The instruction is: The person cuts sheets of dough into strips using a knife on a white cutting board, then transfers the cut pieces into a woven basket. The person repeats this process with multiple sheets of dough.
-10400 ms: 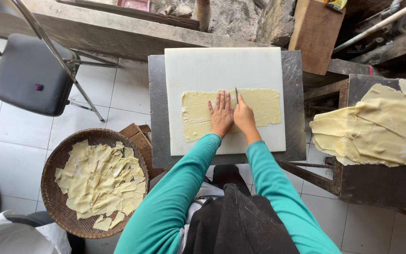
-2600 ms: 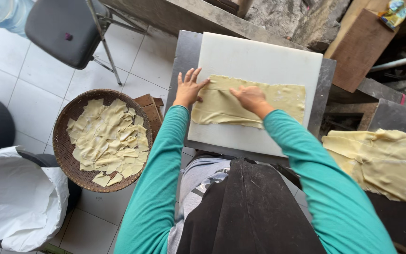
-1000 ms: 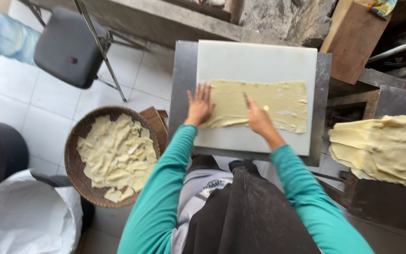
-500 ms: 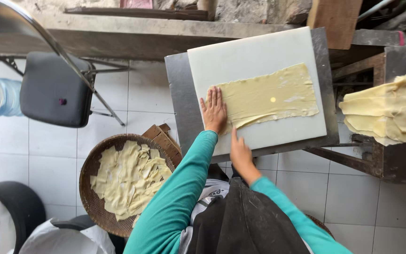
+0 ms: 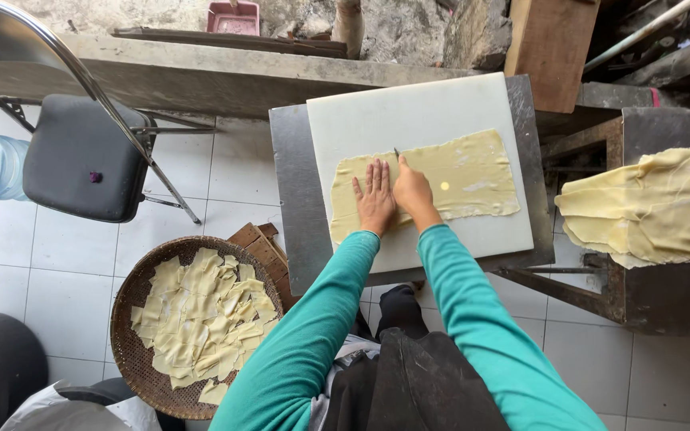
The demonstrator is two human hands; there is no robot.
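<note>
Fingers, left: I see the left hand (image 5: pixel 375 195) laid flat, fingers (image 5: pixel 370 177) spread and pressed on the yellow dough sheet (image 5: pixel 473 177), gripping nothing.
Fingers, right: the right hand (image 5: pixel 413 190) is curled shut around a thin blade (image 5: pixel 397 152); only its tip shows just beyond the knuckles.
Sheet: it lies flat under both hands on the white cutting board (image 5: pixel 409 112), most of it stretching off to the right of my right fingers.
Blade gap: the tip sits just beside my left fingertips, almost touching them.
Risk, cut: I judge a stroke pulled back toward me could nick the left index finger, because the two hands lie side by side.
Risk, tear: the sheet looks thin; if the left palm lifts, the blade may drag and wrinkle it instead of slicing.
Risk, crooked strip: I cannot tell the blade's angle, my hand hides it.
Basket: the woven basket (image 5: pixel 133 363) of cut strips (image 5: pixel 201 319) sits on the floor, well down-left of my left fingers.
Stack: more dough sheets (image 5: pixel 648 207) rest well to the right.
</note>
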